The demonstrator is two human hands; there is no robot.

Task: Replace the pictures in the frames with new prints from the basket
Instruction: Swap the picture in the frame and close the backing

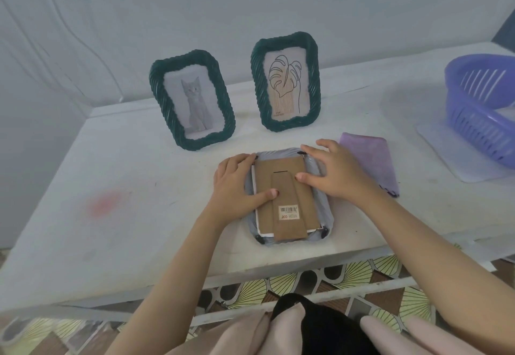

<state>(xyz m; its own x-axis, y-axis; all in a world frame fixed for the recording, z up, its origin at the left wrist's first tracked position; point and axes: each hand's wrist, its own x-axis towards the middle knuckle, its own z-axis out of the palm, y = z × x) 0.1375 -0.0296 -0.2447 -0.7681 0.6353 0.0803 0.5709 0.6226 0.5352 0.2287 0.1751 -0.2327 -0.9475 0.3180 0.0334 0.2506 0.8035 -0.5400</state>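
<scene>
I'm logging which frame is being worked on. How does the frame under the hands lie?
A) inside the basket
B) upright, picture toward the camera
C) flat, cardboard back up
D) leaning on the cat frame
C: the frame under the left hand and right hand lies flat on the table, its brown cardboard back facing up.

I log the cat frame (223,104) and leaf frame (257,84) as dark green, rope-twist pattern. Cat print (194,104) grey; leaf print (285,84) black line over tan stripes. Face-down frame (324,212) grey, backing (278,166) brown, label (289,212) white with barcode. Cloth (367,157) lilac. Basket (473,126) violet, slotted. Table (125,165) white, pink stain (104,202).
</scene>
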